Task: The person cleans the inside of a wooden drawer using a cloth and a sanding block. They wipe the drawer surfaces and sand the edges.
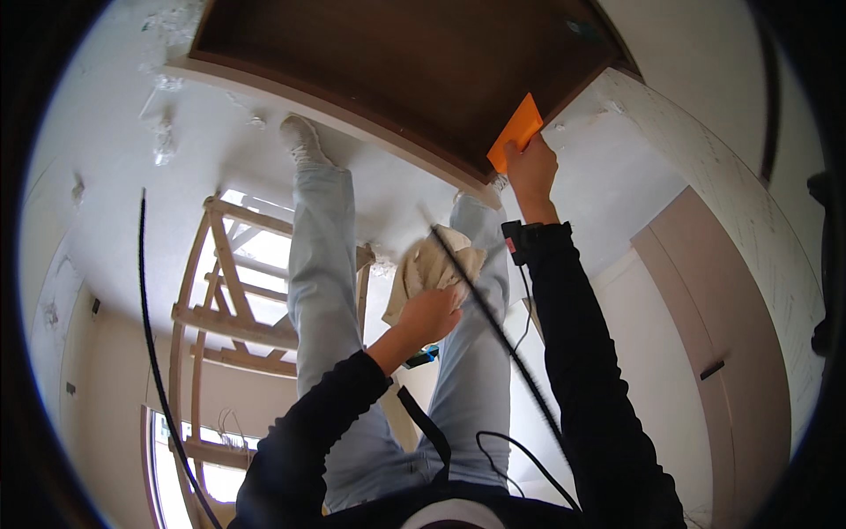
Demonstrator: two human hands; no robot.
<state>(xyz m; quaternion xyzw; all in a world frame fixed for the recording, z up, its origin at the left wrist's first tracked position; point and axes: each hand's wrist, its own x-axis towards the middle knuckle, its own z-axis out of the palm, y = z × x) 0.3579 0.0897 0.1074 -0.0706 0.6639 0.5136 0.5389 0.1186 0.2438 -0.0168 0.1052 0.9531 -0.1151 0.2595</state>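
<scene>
My right hand (pixel 532 173) grips an orange plastic scraper (pixel 517 135) by its lower edge. The blade overlaps the near right corner of a dark brown recessed panel (pixel 396 73) with a pale front rim (pixel 317 118); whether it touches the surface I cannot tell. Lower down, between my legs, my left hand (pixel 426 317) holds a crumpled beige cloth (pixel 423 264). A black device with a cord (pixel 513 242) is strapped at my right wrist. Part of a dark and blue object (pixel 422 357) shows below my left hand.
A wooden trestle frame (pixel 234 327) stands to the left beside my leg. Black cords (pixel 489 311) cross the view. Pinkish-brown cabinet panels (pixel 717 311) with a dark handle are at right. Crumpled clear film (pixel 164 135) lies on the pale surface at upper left.
</scene>
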